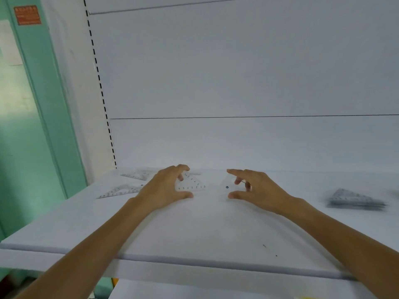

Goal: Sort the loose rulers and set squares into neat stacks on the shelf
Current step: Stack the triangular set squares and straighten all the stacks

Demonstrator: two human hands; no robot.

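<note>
My left hand is pinching one set square; right hand, can't tell. Two loose squares are lying at ten o'clock.

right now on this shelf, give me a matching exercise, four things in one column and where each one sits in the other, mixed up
Things
1. stack of set squares
2. numbered clear set square
3. orange sign
4. loose set squares

Places
A. on the green wall, upper left
B. far right of the shelf, beyond the right hand
C. on the shelf, left of the left hand
D. between the two hands, by the left hand's fingers

Pairs: 1-B, 2-D, 3-A, 4-C
</note>
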